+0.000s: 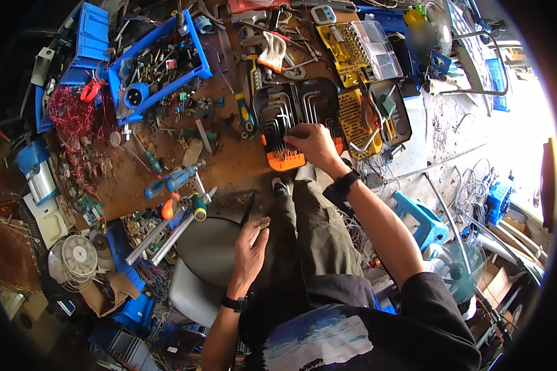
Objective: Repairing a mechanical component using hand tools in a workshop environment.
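My right hand (315, 143) is at an open black-and-orange hex key case (286, 162) on the workbench's front edge, its thumb and fingers closed on one of the keys (283, 123) in the left half. The L-shaped keys sit in rows in both halves. My left hand (250, 247) hangs below the bench over my leg, beside a grey chair (207, 244), fingers loosely stretched and holding nothing. Yellow bit sets (356, 123) lie right of the case, and a yellow-handled screwdriver (246, 117) lies to its left.
The brown bench (229, 170) is crowded with blue bins (155, 68), tangled red wire (74, 117), pliers and loose parts. Several screwdrivers (167, 185) jut at its front left, near metal tubes (155, 241). Cables, a blue machine (424, 222) and a fan (461, 266) crowd the right side.
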